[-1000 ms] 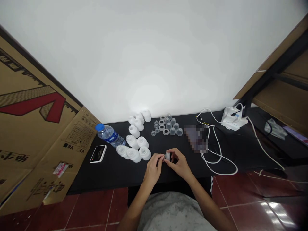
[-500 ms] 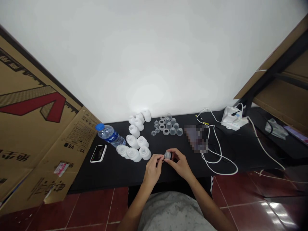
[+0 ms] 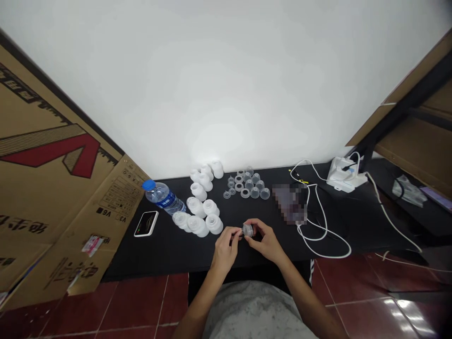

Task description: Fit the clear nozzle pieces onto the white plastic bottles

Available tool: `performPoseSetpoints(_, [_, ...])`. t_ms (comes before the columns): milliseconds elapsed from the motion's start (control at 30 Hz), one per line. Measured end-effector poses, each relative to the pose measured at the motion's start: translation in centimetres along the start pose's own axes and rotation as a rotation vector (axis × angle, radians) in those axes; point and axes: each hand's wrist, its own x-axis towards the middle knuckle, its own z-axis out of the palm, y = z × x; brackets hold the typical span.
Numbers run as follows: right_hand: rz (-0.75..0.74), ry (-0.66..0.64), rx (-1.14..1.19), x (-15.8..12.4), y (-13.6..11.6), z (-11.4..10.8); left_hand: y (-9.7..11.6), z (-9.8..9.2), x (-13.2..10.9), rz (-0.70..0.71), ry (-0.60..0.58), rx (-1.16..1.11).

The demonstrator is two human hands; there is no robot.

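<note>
A small round translucent plastic part (image 3: pixel 247 230) is gripped from 2 sides, pinched between the fingertips (image 3: pixel 238 234) of the left hand (image 3: pixel 226 249) and those of the right hand (image 3: pixel 267 244). Both hands are closed around it, and it is held just above a black tabletop (image 3: pixel 141 256), well to the right of the landmark, a clear plastic water bottle with a blue cap (image 3: pixel 162 197).

The bottle is laid on its side on the tabletop. Just to its right, a cluster of white, bell-shaped plastic pieces (image 3: pixel 201 202) is placed, some of them touching each other. Beyond that cluster, further right of the bottle, a group of small clear plastic cups and rings (image 3: pixel 246 184) is set out. Just below the bottle, a flat black rectangular device with a white edge (image 3: pixel 146 223) is lying. Well to the right of the bottle, a pixelated patch (image 3: pixel 291 203) hides an object that cannot be identified, and a looped white cable (image 3: pixel 319 226) is spread beside it. Further right, a white plug unit (image 3: pixel 344 180) is positioned. To the left of the bottle, a brown printed cardboard sheet (image 3: pixel 60 165) is propped against a white wall (image 3: pixel 226 80).
</note>
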Motion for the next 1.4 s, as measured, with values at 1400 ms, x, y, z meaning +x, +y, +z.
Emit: performPoseSetpoints(1400, [-0.035,0.018,0.064,-0.3,1.6,0.7,-1.0,-0.4,1.3,-0.119,-0.028,-0.261])
